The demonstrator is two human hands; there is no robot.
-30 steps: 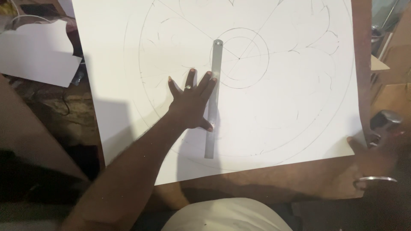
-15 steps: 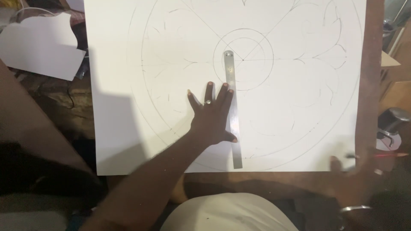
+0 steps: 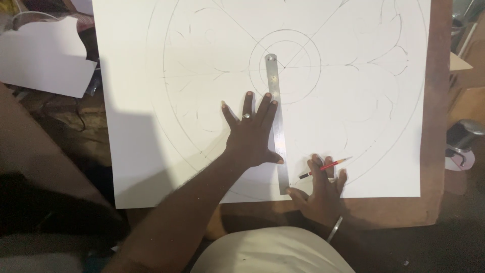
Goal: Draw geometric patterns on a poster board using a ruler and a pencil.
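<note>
A large white sheet [image 3: 151,126] with pencilled circles and curved lines lies on a brown board [image 3: 434,151]. A long steel ruler [image 3: 275,91] runs from the inner circles down toward me. My left hand [image 3: 250,134] lies flat with fingers spread, pressing beside and on the ruler; a ring is on one finger. My right hand [image 3: 323,189] rests at the ruler's near end, thumb touching it, with a red pencil [image 3: 326,167] held between the fingers. A metal bangle circles that wrist.
A smaller cut white sheet [image 3: 43,63] lies at the upper left. A dark cup-like object [image 3: 462,136] on something white stands beside the board's right edge. Cardboard or wooden pieces [image 3: 465,65] sit at the far right.
My right hand has come in from the right edge onto the paper's near edge, now at the ruler's lower end with the pencil. The left hand stays pressed on the ruler.
</note>
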